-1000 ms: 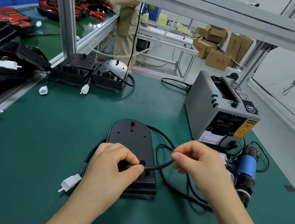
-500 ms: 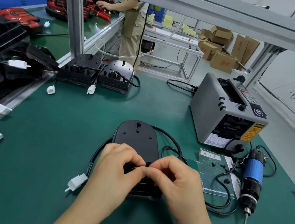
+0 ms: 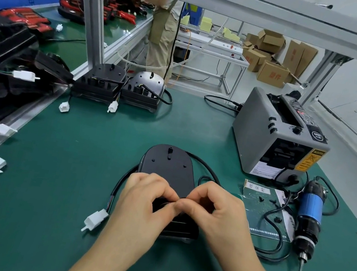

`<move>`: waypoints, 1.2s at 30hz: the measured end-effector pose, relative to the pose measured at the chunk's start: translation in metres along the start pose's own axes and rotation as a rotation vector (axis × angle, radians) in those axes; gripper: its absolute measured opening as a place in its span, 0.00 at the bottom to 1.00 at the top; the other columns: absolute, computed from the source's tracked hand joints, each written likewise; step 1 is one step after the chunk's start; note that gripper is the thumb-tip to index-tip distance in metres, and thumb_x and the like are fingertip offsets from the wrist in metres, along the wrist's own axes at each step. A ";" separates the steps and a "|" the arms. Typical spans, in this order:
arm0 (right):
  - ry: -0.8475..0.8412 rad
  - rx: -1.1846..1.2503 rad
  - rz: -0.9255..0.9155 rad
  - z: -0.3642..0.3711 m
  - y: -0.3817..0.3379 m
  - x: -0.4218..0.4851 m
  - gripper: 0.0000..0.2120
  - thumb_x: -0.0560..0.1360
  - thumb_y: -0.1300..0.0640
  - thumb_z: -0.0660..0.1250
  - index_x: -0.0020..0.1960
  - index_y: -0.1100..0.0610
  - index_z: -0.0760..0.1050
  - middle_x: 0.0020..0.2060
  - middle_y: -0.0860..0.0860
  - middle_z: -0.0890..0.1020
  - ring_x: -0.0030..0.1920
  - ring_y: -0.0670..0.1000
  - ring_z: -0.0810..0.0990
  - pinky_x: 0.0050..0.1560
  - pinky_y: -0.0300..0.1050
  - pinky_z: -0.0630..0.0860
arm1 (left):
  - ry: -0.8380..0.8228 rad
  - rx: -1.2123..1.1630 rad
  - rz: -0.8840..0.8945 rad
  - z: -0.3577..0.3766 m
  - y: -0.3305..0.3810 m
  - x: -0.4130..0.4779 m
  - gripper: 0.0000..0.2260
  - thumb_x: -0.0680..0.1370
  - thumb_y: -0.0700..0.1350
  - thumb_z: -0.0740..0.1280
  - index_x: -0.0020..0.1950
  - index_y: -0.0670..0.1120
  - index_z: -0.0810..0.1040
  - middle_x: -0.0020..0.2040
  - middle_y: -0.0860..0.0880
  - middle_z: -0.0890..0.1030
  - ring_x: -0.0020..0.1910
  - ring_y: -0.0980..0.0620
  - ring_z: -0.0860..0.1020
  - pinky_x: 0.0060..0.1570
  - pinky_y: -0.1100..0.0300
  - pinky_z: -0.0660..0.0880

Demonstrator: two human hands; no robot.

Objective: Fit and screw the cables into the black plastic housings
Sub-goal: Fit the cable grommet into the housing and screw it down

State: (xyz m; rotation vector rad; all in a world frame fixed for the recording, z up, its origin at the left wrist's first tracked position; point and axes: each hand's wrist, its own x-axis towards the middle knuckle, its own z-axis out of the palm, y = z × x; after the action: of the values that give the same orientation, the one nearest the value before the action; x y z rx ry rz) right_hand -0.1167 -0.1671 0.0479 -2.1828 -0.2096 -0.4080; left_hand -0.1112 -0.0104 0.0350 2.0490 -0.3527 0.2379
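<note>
Your two hands meet over the near end of a flat black plastic housing with a rounded far end [image 3: 168,169], which lies in the middle of the green bench mat [image 3: 58,186] right in front of you. Your left hand [image 3: 145,203] and right hand [image 3: 217,210] are both curled, thumbs and forefingers tip to tip, pinching a black cable [image 3: 206,165] at the housing; your fingers hide the exact spot. The cable loops round the housing's far right side. Another lead runs down the left side to a white plastic connector [image 3: 96,218] lying on the mat just beside your left wrist. To your right, a blue and black electric screwdriver [image 3: 309,216] lies beside a clear plastic sheet [image 3: 262,222] carrying small black screws [image 3: 261,199]. A grey tape dispenser [image 3: 265,135] stands behind them.
</note>
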 end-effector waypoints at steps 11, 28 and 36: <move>-0.016 -0.081 -0.079 -0.004 -0.001 -0.003 0.04 0.69 0.52 0.70 0.37 0.50 0.78 0.34 0.42 0.78 0.38 0.42 0.76 0.39 0.32 0.69 | 0.029 0.019 0.005 0.002 -0.002 -0.001 0.06 0.70 0.47 0.74 0.36 0.53 0.78 0.45 0.63 0.76 0.55 0.64 0.67 0.49 0.76 0.61; -0.124 -0.190 0.027 -0.007 -0.011 0.006 0.03 0.71 0.52 0.72 0.39 0.50 0.80 0.36 0.44 0.77 0.42 0.42 0.75 0.44 0.38 0.70 | 0.018 0.030 0.026 0.004 -0.007 -0.002 0.07 0.71 0.47 0.72 0.38 0.57 0.76 0.47 0.64 0.75 0.57 0.65 0.66 0.54 0.67 0.63; -0.105 -0.226 -0.037 -0.006 -0.007 0.000 0.05 0.72 0.57 0.72 0.40 0.48 0.78 0.38 0.39 0.77 0.50 0.41 0.71 0.52 0.34 0.66 | -0.094 0.010 0.063 -0.008 -0.002 -0.002 0.07 0.75 0.45 0.68 0.43 0.58 0.76 0.50 0.64 0.74 0.59 0.64 0.65 0.56 0.73 0.60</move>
State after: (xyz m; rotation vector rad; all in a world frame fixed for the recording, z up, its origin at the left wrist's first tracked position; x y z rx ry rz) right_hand -0.1201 -0.1676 0.0562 -2.4285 -0.2733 -0.3516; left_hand -0.1127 -0.0017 0.0362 2.0649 -0.4756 0.1827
